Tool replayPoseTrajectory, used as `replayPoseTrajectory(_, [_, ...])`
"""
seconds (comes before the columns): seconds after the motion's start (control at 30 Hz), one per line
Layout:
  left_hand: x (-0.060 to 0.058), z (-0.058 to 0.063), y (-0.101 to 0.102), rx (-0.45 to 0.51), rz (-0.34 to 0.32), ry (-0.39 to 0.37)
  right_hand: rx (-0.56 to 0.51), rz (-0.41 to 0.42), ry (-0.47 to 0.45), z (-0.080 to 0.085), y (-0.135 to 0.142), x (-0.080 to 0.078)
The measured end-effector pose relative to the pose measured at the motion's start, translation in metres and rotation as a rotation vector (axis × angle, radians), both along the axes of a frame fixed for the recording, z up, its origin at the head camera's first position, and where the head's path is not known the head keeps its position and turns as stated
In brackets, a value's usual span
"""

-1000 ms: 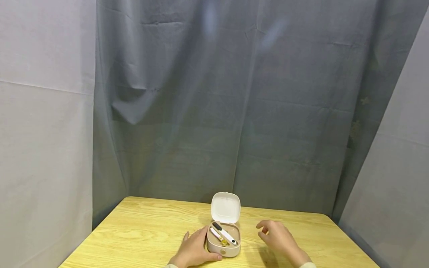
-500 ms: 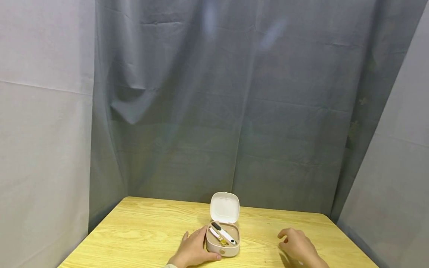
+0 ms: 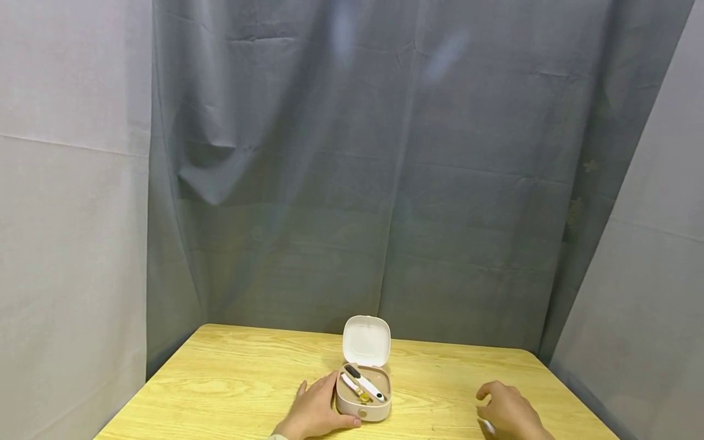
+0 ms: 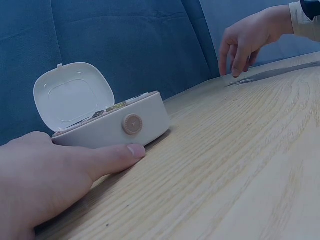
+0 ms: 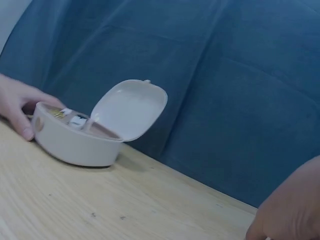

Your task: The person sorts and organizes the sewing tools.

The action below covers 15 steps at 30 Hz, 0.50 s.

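Note:
A small cream box (image 3: 363,410) with a round button on its front stands on the table, its white lid (image 3: 366,341) raised. My left hand (image 3: 313,410) holds the box's left side, thumb (image 4: 120,156) along the lower front and fingers along the side. In the box's tan tray lie a slim white tool with a dark end (image 3: 367,385) and a shorter white-and-gold tool (image 3: 356,388). Well to the right, my right hand (image 3: 508,408) hangs low over the table, fingers loosely bent downward. Under it shows a small white thing (image 3: 488,426), mostly hidden by the hand.
The light wooden table (image 3: 247,360) has rounded far corners. A grey curtain (image 3: 308,214) hangs behind it, with pale cloth panels (image 3: 71,244) at both sides.
My right hand has moved away from beside the box, to the right and nearer me, down over the small white thing. The left hand and box stay in place.

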<state>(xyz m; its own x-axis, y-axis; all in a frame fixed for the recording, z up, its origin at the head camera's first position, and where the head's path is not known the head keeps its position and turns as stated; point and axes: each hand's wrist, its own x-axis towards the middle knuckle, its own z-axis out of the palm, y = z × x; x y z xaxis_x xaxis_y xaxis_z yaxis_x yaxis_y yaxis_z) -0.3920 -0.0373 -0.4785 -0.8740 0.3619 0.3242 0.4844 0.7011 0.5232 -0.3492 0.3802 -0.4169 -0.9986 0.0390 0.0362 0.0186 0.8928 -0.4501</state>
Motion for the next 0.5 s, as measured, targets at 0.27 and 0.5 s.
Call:
replayPoseTrajectory(0.27, [-0.002,0.0,0.0,0.001,-0.001,-0.009,0.002,-0.027,-0.038,-0.004,0.009,0.004])
replayPoseTrajectory(0.5, [0.0,0.0,0.0,0.006,-0.003,0.0,-0.025,-0.029,-0.017,-0.014,0.01,0.0])
